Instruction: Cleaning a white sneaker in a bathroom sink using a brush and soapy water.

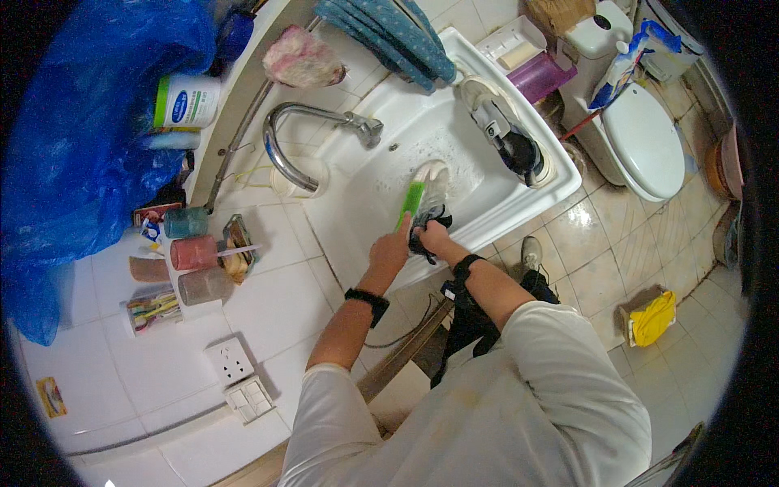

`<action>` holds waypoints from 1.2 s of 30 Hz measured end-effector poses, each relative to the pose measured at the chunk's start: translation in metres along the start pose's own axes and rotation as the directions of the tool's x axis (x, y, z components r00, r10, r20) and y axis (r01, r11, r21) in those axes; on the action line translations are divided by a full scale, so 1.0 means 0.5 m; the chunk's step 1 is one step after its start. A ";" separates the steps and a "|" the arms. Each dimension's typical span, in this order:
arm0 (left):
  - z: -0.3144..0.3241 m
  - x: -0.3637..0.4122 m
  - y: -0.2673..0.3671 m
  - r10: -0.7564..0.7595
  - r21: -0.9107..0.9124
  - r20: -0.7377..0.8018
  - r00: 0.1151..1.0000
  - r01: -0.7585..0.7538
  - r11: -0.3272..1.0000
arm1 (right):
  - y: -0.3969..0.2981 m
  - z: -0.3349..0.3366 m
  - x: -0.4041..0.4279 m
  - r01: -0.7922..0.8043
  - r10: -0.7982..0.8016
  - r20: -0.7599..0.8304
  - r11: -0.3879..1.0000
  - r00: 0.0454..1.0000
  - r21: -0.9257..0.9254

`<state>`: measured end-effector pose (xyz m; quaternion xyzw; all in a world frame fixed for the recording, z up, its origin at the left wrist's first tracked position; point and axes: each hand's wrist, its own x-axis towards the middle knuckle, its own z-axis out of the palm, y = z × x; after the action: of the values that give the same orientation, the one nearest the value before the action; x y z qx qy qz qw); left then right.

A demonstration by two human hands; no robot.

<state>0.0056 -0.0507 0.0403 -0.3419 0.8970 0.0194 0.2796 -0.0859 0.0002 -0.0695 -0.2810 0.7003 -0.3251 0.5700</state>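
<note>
My left hand (pixel 389 251) grips the handle end of a green brush (pixel 411 199), which lies against the side of a wet grey and black shoe (pixel 434 193). The heel part of that shoe is in my right hand (pixel 433 237), its toe pointing away from me over the basin. Both hands are low inside the white sink (pixel 359 201), near its front edge, with suds on the basin floor beyond. The brush's bristles are hidden. Another grey and black shoe (pixel 502 137) rests on the sink's right rim.
A chrome faucet (pixel 292 146) arches at the sink's left. A blue patterned towel (pixel 389 36) hangs over the back edge. To the right stand a purple plastic container (pixel 541 78) and a toilet (pixel 645 143). Cups (pixel 193 252) sit on a wall holder at left.
</note>
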 end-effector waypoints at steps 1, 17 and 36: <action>-0.005 0.032 0.006 0.031 -0.017 -0.057 0.998 -0.032 0.999 | 0.005 0.002 0.001 0.011 -0.011 0.004 1.000 1.000 0.002; -0.005 -0.008 0.002 -0.031 -0.014 0.053 0.998 0.031 0.999 | -0.029 -0.022 -0.026 0.081 -0.081 0.004 0.997 0.997 -0.006; 0.028 -0.125 -0.018 -0.075 -0.154 0.036 0.996 0.080 0.985 | 0.017 0.007 0.021 -0.052 0.051 0.026 0.998 0.998 0.045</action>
<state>0.0562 -0.0168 0.0624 -0.3970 0.8744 0.0833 0.2662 -0.0846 -0.0032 -0.0832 -0.2538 0.6925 -0.3229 0.5932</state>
